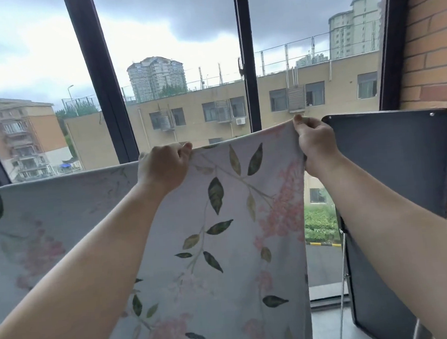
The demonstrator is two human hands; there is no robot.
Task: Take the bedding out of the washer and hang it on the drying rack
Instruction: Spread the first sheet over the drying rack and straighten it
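Observation:
A pale grey bed sheet (230,238) printed with green leaves and pink blossoms hangs in front of me and spreads away to the left. My left hand (163,166) grips its top edge with curled fingers. My right hand (313,140) pinches the sheet's upper right corner and holds it a little higher. Both arms reach forward and up. The rail or rack under the sheet is hidden by the cloth. The washer is not in view.
Large windows with black frames (247,60) stand right behind the sheet. A dark folded panel (393,172) leans against the brick wall (434,45) on the right, with a thin metal leg (343,280) beside it. A grey sill (328,324) lies below.

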